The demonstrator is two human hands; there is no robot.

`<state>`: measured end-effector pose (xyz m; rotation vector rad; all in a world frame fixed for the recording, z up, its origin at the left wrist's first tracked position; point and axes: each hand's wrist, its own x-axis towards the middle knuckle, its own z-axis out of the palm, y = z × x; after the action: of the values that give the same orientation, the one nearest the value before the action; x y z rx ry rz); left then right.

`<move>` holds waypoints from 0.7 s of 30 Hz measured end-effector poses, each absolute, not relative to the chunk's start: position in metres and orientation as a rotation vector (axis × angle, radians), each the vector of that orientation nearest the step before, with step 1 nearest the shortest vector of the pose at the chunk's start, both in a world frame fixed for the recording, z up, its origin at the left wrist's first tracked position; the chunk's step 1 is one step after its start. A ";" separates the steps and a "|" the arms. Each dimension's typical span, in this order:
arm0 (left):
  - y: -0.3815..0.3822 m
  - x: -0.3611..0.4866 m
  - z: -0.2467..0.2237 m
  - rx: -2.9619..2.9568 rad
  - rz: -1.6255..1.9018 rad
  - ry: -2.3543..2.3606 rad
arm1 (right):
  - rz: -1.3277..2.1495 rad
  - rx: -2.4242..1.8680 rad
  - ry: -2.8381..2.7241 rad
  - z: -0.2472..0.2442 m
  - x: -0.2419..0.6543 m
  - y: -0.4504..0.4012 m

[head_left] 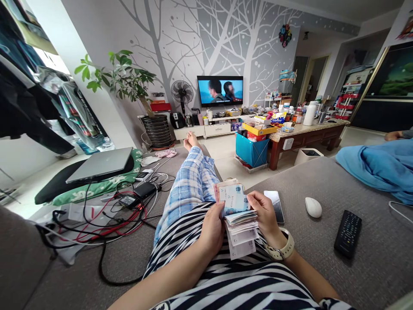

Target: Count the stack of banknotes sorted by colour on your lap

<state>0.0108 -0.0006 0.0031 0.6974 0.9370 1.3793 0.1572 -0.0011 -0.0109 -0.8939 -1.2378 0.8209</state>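
Over my lap, my left hand (213, 228) is closed on a stack of banknotes (242, 228), its thumb along the stack's left edge. My right hand (263, 211) pinches the upper right corner of a bluish note (235, 198) that stands up from the stack. Behind that note, a few reddish and tan notes (222, 184) show at the top. Pale note ends hang down in steps below the hands. The fingers under the stack are hidden. A watch with a pale strap (285, 245) is on my right wrist.
Right of me on the grey sofa lie a phone (274, 206), a white mouse (313, 207) and a black remote (347, 233). Tangled cables (106, 224) and a closed laptop (101, 165) are on the left. Ahead stand a blue bin (251, 150) and a cluttered table (305, 129).
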 end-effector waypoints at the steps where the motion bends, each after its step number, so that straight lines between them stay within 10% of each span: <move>1: 0.000 0.010 0.002 0.699 1.373 0.916 | 0.820 -0.891 -1.242 -0.011 0.157 -0.001; 21: -0.003 0.010 0.000 0.652 1.310 0.728 | 0.915 -0.858 -1.193 -0.010 0.154 -0.003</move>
<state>0.0098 -0.0028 0.0000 0.6525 0.7277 1.3096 0.1542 -0.0028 -0.0098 -0.8575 -1.1930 0.9147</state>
